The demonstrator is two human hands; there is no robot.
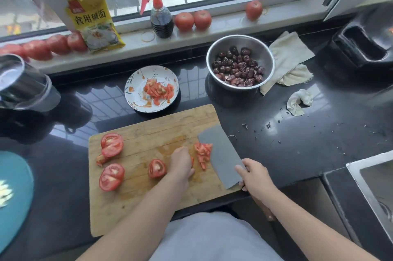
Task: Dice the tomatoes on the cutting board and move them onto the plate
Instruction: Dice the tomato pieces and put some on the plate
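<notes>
The diced tomato (203, 154) lies between the left hand (181, 162) (fingers curled, hold unclear) and the cleaver (221, 158) gripped by the right hand (254, 177); the plate (136, 99) sits beyond.

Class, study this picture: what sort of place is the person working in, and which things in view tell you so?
Most likely a home kitchen. A wooden cutting board with cut tomatoes lies on a dark countertop, the right hand grips a cleaver, and a sink sits at the right edge.
</notes>
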